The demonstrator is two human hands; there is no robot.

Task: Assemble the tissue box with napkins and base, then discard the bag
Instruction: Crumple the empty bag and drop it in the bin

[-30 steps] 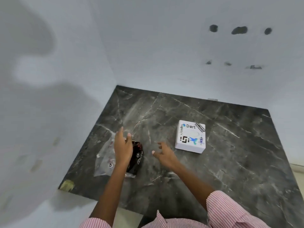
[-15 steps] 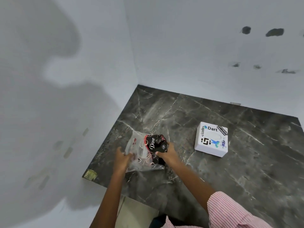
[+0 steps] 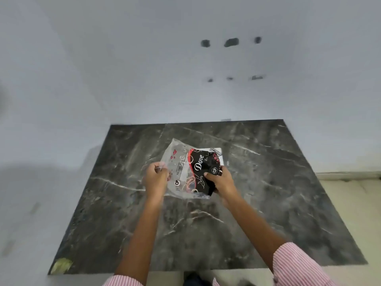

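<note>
**Bag of napkins, held in both hands over marble slab**

Head view.
- Left hand (image 3: 155, 176): clenched, pinching the clear left edge of the plastic bag (image 3: 181, 162) between thumb and curled fingers (image 3: 161, 169); bag film spread up and to the right of those fingers.
- Right hand (image 3: 221, 180): grasping the black "Dove" napkin pack (image 3: 201, 172) through the bag, thumb on the printed face, remaining fingers wrapped behind the pack's right edge and mostly hidden.
- Napkin pack: inside the bag's right half, tilted, lying between the two hands, touching the right thumb, just apart from the left fingers.
- White box (image 3: 218, 150): only a corner showing above the right fingertips, otherwise hidden behind bag and pack.
- Marble slab (image 3: 268, 193): dark, veined, beneath both hands; contact between bag and slab not determinable.
- Striped sleeve (image 3: 299, 265): pink-and-white, at right forearm.
</note>
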